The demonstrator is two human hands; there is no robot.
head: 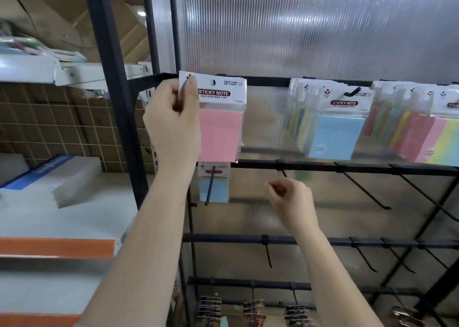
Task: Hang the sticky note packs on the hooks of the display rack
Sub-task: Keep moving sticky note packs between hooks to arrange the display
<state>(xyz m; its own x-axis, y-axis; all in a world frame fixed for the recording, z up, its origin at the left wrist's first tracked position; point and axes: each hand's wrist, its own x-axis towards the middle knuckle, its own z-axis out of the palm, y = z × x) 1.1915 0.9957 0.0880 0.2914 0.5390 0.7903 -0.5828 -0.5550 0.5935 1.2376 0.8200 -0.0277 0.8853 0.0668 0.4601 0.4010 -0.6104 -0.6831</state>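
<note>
Holding a pink sticky note pack (pixel 219 118) by its header card, left hand (pixel 173 123) pinches it at the left end of the display rack's (pixel 347 169) top bar. Right hand (pixel 290 197), fingers loosely curled, holds nothing, just below the second bar.

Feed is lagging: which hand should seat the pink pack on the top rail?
Left. The left hand already grips the pink sticky note pack's white header card at the black top rail; the right hand hangs lower, holding nothing.
</note>
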